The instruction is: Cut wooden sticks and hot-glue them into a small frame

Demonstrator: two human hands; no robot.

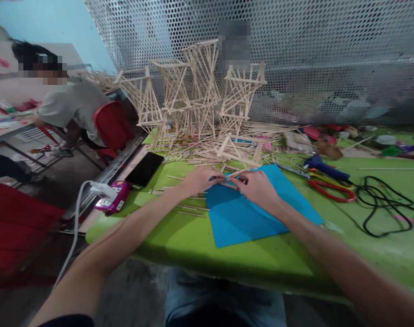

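Both hands are busy: my L hand [205, 179] & R hand [256, 186] each have fingertips closed in a pinch on the small wooden sticks [238, 173] btwn them, over the far part of the blue sheet [247, 222]. Can't tell exactly how the ends meet b/c my fingers hide the joint. To do this well: light pinch, wrists low, ends lined up before pressing, no twisting, esp. w/ wood this thin. Small stick frame [241, 160] sits just past my fingertips, so elbows in & no forward shoves. Loose sticks [189, 211] lie L of the sheet on the green surface [179, 245]; scissors [332, 190] are off to the R, well apart.
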